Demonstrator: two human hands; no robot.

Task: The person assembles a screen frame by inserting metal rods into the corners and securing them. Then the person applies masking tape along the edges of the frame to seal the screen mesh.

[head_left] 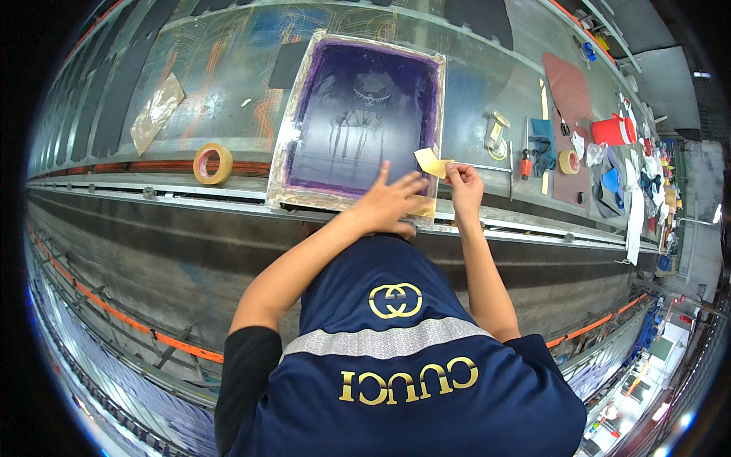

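Observation:
A screen printing frame [359, 114] with purple edging and a pale picture of trees lies on the long table before me. My left hand [391, 202] is spread over its near right corner, fingers apart and slightly blurred; whether the palm presses on the frame I cannot tell. Between the thumb and fingertips of my right hand [465, 186] is a piece of yellow tape [432, 163]. Its bent free end reaches over the frame's right edge. Another yellowish patch, probably tape, shows on the near right corner beside my left hand.
A roll of tape [212, 164] stands left of the frame, near a clear plastic sheet [157, 114]. To the right are a red screwdriver [526, 164], a blue cloth [541, 145], scissors [563, 123], another tape roll [569, 161] and a red container [614, 129]. A metal rail [152, 193] edges the table.

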